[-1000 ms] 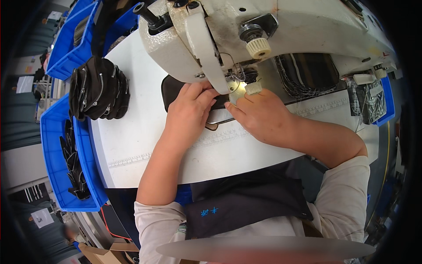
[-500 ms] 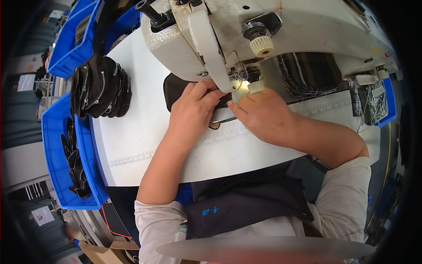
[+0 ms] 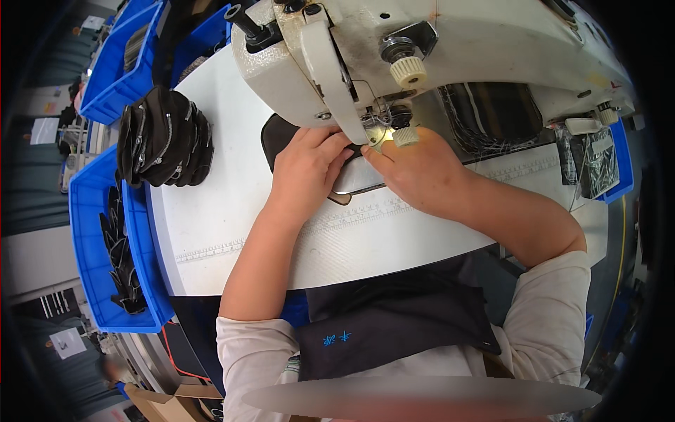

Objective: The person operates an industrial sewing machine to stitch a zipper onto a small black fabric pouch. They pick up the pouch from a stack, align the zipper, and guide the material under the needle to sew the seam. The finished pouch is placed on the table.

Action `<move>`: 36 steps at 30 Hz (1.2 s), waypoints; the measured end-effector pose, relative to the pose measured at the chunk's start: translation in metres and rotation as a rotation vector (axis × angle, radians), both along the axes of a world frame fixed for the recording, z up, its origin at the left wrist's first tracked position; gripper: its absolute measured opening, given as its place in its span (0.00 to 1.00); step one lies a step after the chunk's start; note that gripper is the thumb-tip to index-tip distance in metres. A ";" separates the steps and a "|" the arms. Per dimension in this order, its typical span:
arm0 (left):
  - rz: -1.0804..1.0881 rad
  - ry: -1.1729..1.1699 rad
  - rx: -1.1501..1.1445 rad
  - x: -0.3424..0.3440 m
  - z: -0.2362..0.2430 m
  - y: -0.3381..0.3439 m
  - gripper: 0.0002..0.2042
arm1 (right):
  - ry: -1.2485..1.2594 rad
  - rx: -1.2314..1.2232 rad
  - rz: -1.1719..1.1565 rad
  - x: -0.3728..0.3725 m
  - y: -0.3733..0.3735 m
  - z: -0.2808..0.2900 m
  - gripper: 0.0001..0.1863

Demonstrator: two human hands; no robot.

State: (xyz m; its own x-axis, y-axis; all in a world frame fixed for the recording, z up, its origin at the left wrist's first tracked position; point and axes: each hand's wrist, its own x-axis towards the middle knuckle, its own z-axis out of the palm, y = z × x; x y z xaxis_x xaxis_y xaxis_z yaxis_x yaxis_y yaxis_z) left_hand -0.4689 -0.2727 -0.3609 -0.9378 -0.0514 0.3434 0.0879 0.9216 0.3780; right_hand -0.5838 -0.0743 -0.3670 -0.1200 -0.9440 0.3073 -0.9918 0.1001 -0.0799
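Observation:
A white industrial sewing machine (image 3: 478, 39) arches over the lit needle plate. Beneath its presser area lies a dark brown fabric piece (image 3: 279, 133), its left part showing on the table. My left hand (image 3: 302, 172) has its fingers bent and pressed together on that piece, just left of the needle. My right hand (image 3: 422, 169) is curled beside the needle, index finger reaching to the same piece; some fingertips are hidden behind the machine's parts. A tan rounded edge (image 3: 341, 199) sticks out below the metal plate.
A stack of dark zippered pouches (image 3: 165, 137) stands at left, beside blue bins (image 3: 156, 285) holding dark pieces. More striped dark fabric (image 3: 492, 112) lies under the machine arm at right, near plastic-wrapped items (image 3: 598, 169). The white table (image 3: 211, 218) bears printed rulers.
My right hand has edged up toward the needle, its index fingertip now higher. My left hand has shifted slightly upward with it. The dark piece's visible left part appears slightly higher.

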 end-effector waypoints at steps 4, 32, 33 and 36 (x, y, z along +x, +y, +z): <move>0.051 -0.055 0.027 -0.004 -0.005 -0.003 0.10 | -0.017 0.001 -0.008 0.000 -0.002 -0.004 0.12; 0.170 0.140 -0.002 0.001 -0.007 0.014 0.09 | -0.039 -0.326 -0.156 -0.008 -0.029 -0.018 0.05; 0.159 0.140 -0.017 -0.002 -0.007 0.014 0.09 | -0.053 -0.332 -0.157 -0.009 -0.028 -0.018 0.05; 0.135 0.133 -0.071 -0.007 -0.011 0.011 0.08 | -0.044 -0.269 -0.111 -0.012 -0.030 -0.020 0.05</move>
State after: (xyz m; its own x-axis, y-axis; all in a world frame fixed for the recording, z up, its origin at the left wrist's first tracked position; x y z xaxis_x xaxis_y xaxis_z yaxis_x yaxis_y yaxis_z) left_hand -0.4755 -0.2621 -0.3720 -0.8700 -0.1447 0.4713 0.0065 0.9525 0.3045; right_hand -0.5953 -0.1039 -0.3866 -0.2368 -0.8097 0.5369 -0.9709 0.1770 -0.1613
